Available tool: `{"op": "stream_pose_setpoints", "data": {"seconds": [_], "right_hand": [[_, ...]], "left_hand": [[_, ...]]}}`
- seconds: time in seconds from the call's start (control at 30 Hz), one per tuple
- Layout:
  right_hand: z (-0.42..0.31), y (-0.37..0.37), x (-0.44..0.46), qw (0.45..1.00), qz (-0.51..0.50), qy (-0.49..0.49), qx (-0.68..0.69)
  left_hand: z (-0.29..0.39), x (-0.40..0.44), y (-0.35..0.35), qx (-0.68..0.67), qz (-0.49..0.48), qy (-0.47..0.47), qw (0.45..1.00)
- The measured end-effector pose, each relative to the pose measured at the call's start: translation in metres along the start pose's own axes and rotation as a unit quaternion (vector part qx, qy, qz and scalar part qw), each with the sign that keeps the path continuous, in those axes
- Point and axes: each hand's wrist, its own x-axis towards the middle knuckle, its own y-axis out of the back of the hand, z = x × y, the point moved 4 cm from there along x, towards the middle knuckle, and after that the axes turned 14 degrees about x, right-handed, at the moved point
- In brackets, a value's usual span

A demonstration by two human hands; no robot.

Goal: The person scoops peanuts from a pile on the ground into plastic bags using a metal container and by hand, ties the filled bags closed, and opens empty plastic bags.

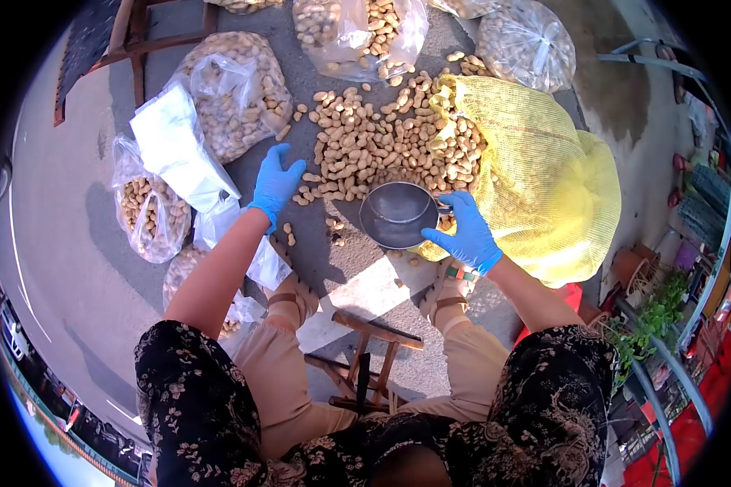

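Note:
My right hand [469, 233], in a blue glove, grips the short handle of a round metal scoop [400, 213]. No peanuts show inside the scoop, which is held at the near edge of a heap of unshelled peanuts [365, 146]. My left hand [276, 183], gloved in blue too, has its thumb and fingers apart with nothing in them. It hovers left of the heap, close to a large clear bag full of peanuts [248, 105]. From the right, a yellow mesh sack [536, 162] lies with its mouth toward the heap.
White plastic bags [179, 142] lie on the left, beside a smaller bag of peanuts [142, 203]. More filled bags stand at the back, one tied [532, 49]. A wooden stool [365, 357] is between my feet. Potted plants [658, 316] and metal rails are at right.

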Motion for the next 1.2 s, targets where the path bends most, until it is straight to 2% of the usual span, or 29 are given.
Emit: {"op": "stream_pose_setpoints", "data": {"seconds": [0.07, 0.13, 0.23, 0.27, 0.37, 0.43, 0.5, 0.57, 0.7, 0.8, 0.83, 0.93, 1.03, 1.07, 1.17, 1.2], "right_hand": [[0.014, -0.009, -0.004, 1.0, -0.001, 0.008, -0.03], [0.018, -0.011, 0.0, 0.995, -0.025, 0.036, -0.09], [0.007, -0.001, 0.019, 0.959, -0.192, -0.015, -0.21], [0.0, 0.009, 0.028, 0.95, -0.201, -0.014, -0.237], [-0.016, 0.034, 0.064, 0.999, 0.019, 0.008, -0.047], [-0.015, 0.026, 0.099, 0.998, 0.033, 0.044, -0.04], [-0.017, 0.004, 0.137, 0.997, 0.006, 0.036, -0.067], [-0.021, -0.023, 0.171, 0.99, -0.054, -0.031, -0.125], [-0.029, -0.054, 0.214, 0.97, -0.074, -0.078, -0.216], [-0.033, -0.056, 0.232, 0.96, -0.079, -0.146, -0.225], [-0.033, -0.057, 0.235, 0.964, -0.081, -0.14, -0.212], [-0.028, -0.069, 0.243, 0.979, -0.078, -0.101, -0.161], [-0.022, -0.082, 0.241, 0.987, -0.047, -0.062, -0.143], [-0.011, -0.089, 0.242, 0.998, -0.015, -0.038, -0.052], [-0.008, -0.095, 0.231, 0.99, 0.078, -0.051, 0.103], [-0.001, -0.099, 0.23, 0.986, 0.084, -0.066, 0.126]], "left_hand": [[-0.018, -0.009, -0.015, 0.125, 0.011, 0.008, 0.992], [-0.032, 0.005, -0.015, 0.145, 0.035, 0.037, 0.988], [-0.031, 0.042, -0.019, 0.132, 0.037, 0.066, 0.988], [-0.031, 0.047, -0.021, 0.122, 0.032, 0.077, 0.989], [0.005, 0.048, -0.04, 0.089, 0.07, 0.036, 0.993], [0.032, 0.049, -0.054, 0.074, 0.088, -0.009, 0.993], [0.036, 0.062, -0.068, 0.028, 0.051, -0.014, 0.998], [0.057, 0.058, -0.057, 0.085, 0.033, -0.006, 0.996], [0.083, 0.062, -0.022, 0.258, -0.04, -0.036, 0.965], [0.072, 0.085, -0.026, 0.282, -0.122, -0.019, 0.951], [0.071, 0.09, -0.028, 0.287, -0.142, -0.013, 0.947], [0.075, 0.096, -0.038, 0.243, -0.153, -0.057, 0.956], [0.074, 0.089, -0.054, 0.244, -0.156, -0.037, 0.956], [0.07, 0.089, -0.057, 0.191, -0.148, -0.052, 0.969], [0.048, 0.094, -0.09, -0.059, -0.145, -0.055, 0.986], [0.049, 0.091, -0.092, -0.091, -0.144, -0.014, 0.985]]}}
